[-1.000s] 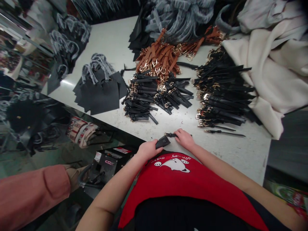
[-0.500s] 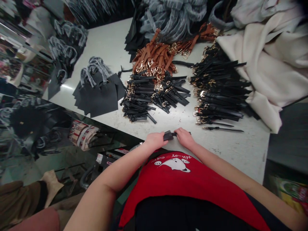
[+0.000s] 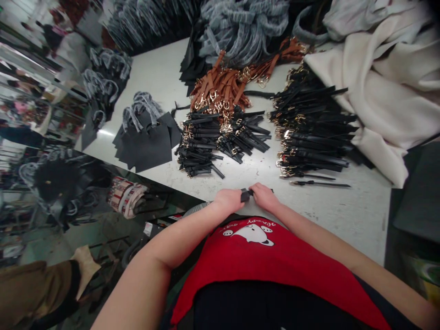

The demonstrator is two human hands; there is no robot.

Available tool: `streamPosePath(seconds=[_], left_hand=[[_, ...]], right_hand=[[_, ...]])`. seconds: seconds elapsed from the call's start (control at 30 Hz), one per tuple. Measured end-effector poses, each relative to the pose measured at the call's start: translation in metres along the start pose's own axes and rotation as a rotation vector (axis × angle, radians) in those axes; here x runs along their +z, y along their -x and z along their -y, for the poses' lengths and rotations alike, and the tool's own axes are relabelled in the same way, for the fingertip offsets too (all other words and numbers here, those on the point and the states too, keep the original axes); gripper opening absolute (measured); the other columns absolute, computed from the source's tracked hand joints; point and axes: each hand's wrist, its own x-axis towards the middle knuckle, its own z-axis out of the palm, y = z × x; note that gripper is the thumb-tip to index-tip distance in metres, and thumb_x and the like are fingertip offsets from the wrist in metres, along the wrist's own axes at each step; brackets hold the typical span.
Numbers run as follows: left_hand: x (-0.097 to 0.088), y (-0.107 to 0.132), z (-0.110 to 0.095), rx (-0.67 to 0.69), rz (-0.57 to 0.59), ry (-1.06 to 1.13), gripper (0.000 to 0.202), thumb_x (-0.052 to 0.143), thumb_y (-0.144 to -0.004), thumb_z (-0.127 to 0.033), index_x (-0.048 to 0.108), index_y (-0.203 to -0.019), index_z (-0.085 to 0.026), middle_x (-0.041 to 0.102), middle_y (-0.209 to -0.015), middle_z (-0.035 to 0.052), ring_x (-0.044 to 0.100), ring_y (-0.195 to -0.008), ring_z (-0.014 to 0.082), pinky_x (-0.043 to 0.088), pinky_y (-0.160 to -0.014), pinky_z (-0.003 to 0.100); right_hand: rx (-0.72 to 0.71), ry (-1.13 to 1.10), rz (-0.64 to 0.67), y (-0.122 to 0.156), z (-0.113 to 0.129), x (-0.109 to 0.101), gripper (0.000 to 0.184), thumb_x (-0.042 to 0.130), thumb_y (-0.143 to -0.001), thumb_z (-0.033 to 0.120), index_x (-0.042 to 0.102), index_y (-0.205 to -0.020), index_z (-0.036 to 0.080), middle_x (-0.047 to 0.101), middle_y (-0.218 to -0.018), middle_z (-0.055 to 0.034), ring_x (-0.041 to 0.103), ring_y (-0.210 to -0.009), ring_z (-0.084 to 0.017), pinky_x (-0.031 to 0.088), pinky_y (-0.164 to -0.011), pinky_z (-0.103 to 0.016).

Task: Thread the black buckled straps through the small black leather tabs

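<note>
A small, flat black piece [image 3: 245, 196], matte and straight-edged, is gripped by the fingers of the left hand [image 3: 228, 200] at the near edge of the counter [image 3: 309, 211]. Just beside it, a thin black strap [image 3: 251, 193], mostly hidden, is pinched in the fingers of the right hand [image 3: 264, 197]; its dark end is seen beyond the knuckles. Whether the two are touching cannot be told.

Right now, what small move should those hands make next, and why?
Perhaps press the dark flap and black strap gently together: the left hand holds the flap, the right hand pinches the strap, and the hands nearly meet. Whether the pieces already join is hidden.
</note>
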Motion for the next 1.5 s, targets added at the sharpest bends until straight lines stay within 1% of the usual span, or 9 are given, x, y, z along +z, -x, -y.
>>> streamPosePath(seconds=[0.13, 0.3, 0.37, 0.63, 0.83, 0.97, 1.13, 1.3, 1.5], left_hand=[[0.006, 0.002, 0.004, 0.018, -0.036, 0.013, 0.042, 0.044, -0.076, -0.050, 0.056, -0.103, -0.019, 0.067, -0.094, 0.0089, 0.062, -0.086, 0.0258, 0.048, -0.072, 0.034], [0.019, 0.024, 0.047, -0.112, 0.002, -0.003, 0.047, 0.039, -0.076, -0.056, 0.054, -0.103, -0.020, 0.066, -0.092, 0.0097, 0.062, -0.084, 0.0256, 0.048, -0.069, 0.034], [0.023, 0.029, 0.056, -0.127, -0.013, -0.001, 0.048, 0.037, -0.077, -0.057, 0.053, -0.104, -0.021, 0.066, -0.092, 0.0092, 0.062, -0.084, 0.0249, 0.047, -0.070, 0.034], [0.027, 0.018, 0.043, -0.072, -0.031, 0.068, 0.048, 0.037, -0.078, -0.056, 0.052, -0.106, -0.020, 0.066, -0.093, 0.0091, 0.062, -0.084, 0.0245, 0.048, -0.070, 0.033], [0.034, 0.021, 0.040, -0.005, -0.099, 0.055, 0.046, 0.038, -0.078, -0.055, 0.052, -0.106, -0.022, 0.067, -0.090, 0.0075, 0.063, -0.081, 0.0238, 0.048, -0.070, 0.033], [0.037, 0.021, 0.040, -0.045, -0.078, 0.064, 0.045, 0.038, -0.078, -0.054, 0.054, -0.103, -0.021, 0.067, -0.089, 0.0082, 0.063, -0.081, 0.0238, 0.048, -0.068, 0.032], [0.040, 0.018, 0.040, -0.002, -0.109, 0.047, 0.047, 0.037, -0.078, -0.055, 0.052, -0.108, -0.021, 0.066, -0.089, 0.0081, 0.063, -0.081, 0.0245, 0.048, -0.069, 0.034], [0.045, 0.022, 0.044, -0.035, -0.095, 0.054, 0.046, 0.037, -0.078, -0.055, 0.052, -0.106, -0.022, 0.067, -0.087, 0.0077, 0.063, -0.079, 0.0243, 0.048, -0.067, 0.033], [0.049, 0.021, 0.042, 0.003, -0.163, 0.091, 0.049, 0.033, -0.079, -0.058, 0.051, -0.109, -0.023, 0.066, -0.087, 0.0069, 0.063, -0.078, 0.0231, 0.047, -0.067, 0.032]], right_hand=[[-0.054, -0.005, -0.008, 0.002, -0.002, -0.002, 0.030, 0.047, -0.077, 0.015, 0.053, -0.106, 0.016, 0.052, -0.098, -0.0084, 0.048, -0.092, -0.018, 0.035, -0.081, -0.026], [-0.038, 0.030, -0.018, 0.002, -0.002, -0.001, 0.026, 0.048, -0.079, 0.017, 0.053, -0.104, 0.018, 0.051, -0.098, -0.0076, 0.049, -0.091, -0.018, 0.035, -0.081, -0.026], [-0.041, 0.028, -0.018, 0.001, -0.003, 0.000, 0.025, 0.048, -0.079, 0.017, 0.053, -0.104, 0.018, 0.051, -0.098, -0.0076, 0.049, -0.091, -0.018, 0.035, -0.082, -0.027], [-0.052, 0.029, 0.016, -0.001, -0.005, 0.002, 0.024, 0.050, -0.079, 0.017, 0.054, -0.103, 0.018, 0.051, -0.098, -0.0071, 0.049, -0.092, -0.017, 0.036, -0.082, -0.027], [-0.056, 0.029, -0.030, -0.001, -0.005, 0.005, 0.023, 0.049, -0.080, 0.017, 0.054, -0.102, 0.017, 0.051, -0.097, -0.0071, 0.049, -0.091, -0.017, 0.036, -0.082, -0.026], [-0.046, 0.023, -0.025, -0.001, -0.004, 0.005, 0.023, 0.049, -0.079, 0.017, 0.055, -0.102, 0.018, 0.051, -0.097, -0.0071, 0.049, -0.090, -0.017, 0.036, -0.082, -0.026], [-0.035, 0.027, -0.045, -0.001, -0.004, 0.005, 0.022, 0.050, -0.079, 0.017, 0.055, -0.101, 0.017, 0.051, -0.097, -0.0070, 0.049, -0.090, -0.017, 0.035, -0.081, -0.026], [-0.027, 0.035, -0.034, -0.001, -0.003, 0.007, 0.024, 0.051, -0.078, 0.016, 0.055, -0.101, 0.018, 0.052, -0.097, -0.0067, 0.049, -0.090, -0.017, 0.035, -0.081, -0.026], [-0.025, 0.051, -0.047, -0.001, -0.003, 0.007, 0.023, 0.051, -0.079, 0.018, 0.054, -0.102, 0.018, 0.051, -0.097, -0.0065, 0.049, -0.090, -0.017, 0.036, -0.081, -0.026]])
